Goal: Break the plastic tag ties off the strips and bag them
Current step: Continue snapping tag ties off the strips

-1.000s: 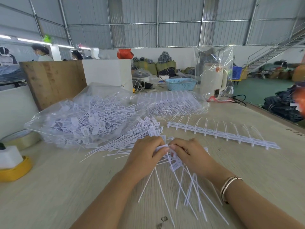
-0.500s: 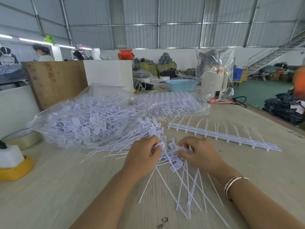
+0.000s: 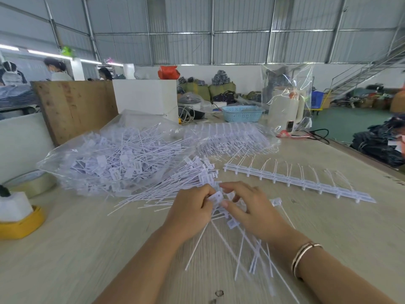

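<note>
My left hand [image 3: 190, 212] and my right hand [image 3: 252, 210] meet over a bunch of white tag ties [image 3: 241, 244] on the table, their thin tails fanning toward me. Both hands pinch the square heads of the ties [image 3: 215, 197] between fingers and thumbs. A loose pile of separated ties [image 3: 175, 185] lies just beyond my left hand. A whole strip of ties [image 3: 295, 182] lies on the table to the right. An open clear plastic bag [image 3: 114, 161] full of ties sits at the left rear.
A second clear bag of tie strips [image 3: 232, 139] lies behind. A yellow holder with a white block [image 3: 17, 218] and a tape roll [image 3: 30, 183] are at the left. A blue basket [image 3: 242, 113], a white box [image 3: 145, 96] and a wooden board [image 3: 74, 106] stand further back.
My hands parted slightly half a second ago and have come together again on the tie heads, a little farther from me. The tails in front have shifted.
</note>
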Demonstrator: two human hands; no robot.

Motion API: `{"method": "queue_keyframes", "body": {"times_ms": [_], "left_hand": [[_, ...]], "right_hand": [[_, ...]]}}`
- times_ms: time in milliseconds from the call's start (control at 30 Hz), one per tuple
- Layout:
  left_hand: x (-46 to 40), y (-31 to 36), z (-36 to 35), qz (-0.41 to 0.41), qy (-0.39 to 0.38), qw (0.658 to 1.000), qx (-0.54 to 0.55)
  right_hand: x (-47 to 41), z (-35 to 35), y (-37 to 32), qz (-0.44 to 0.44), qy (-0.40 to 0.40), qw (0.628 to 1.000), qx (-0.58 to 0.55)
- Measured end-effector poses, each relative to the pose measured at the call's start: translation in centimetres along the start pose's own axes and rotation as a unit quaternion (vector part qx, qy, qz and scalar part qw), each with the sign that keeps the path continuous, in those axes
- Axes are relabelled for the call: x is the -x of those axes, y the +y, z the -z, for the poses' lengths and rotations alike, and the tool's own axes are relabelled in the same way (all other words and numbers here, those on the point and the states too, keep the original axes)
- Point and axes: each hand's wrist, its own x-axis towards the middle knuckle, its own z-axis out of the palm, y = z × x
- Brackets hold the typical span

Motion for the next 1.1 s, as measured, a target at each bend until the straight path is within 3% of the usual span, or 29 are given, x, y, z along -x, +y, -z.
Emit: {"method": "queue_keyframes", "body": {"times_ms": [200, 467, 700, 933, 1100], "left_hand": [[0.0, 0.2, -0.7, -0.002, -0.021, 0.999, 0.041], [-0.1, 0.1, -0.6, 0.073, -0.011, 0.995, 0.074], [-0.3, 0.3, -0.7, 0.086, 0.017, 0.986, 0.144], [-0.3, 0.7, -1.1, 0.106, 0.005, 0.979, 0.176], [-0.1, 1.0, -1.6, 0.099, 0.0, 0.982, 0.163]], "right_hand": [[-0.1, -0.7, 0.1, -0.026, -0.069, 0.997, -0.031], [-0.2, -0.6, 1.1, -0.071, 0.04, 0.99, -0.118], [-0.2, -0.5, 0.8, -0.085, 0.045, 0.987, -0.129], [-0.4, 0.4, 0.3, -0.03, 0.008, 0.996, 0.085], [-0.5, 1.3, -0.1, 0.015, 0.031, 0.983, 0.179]]}}
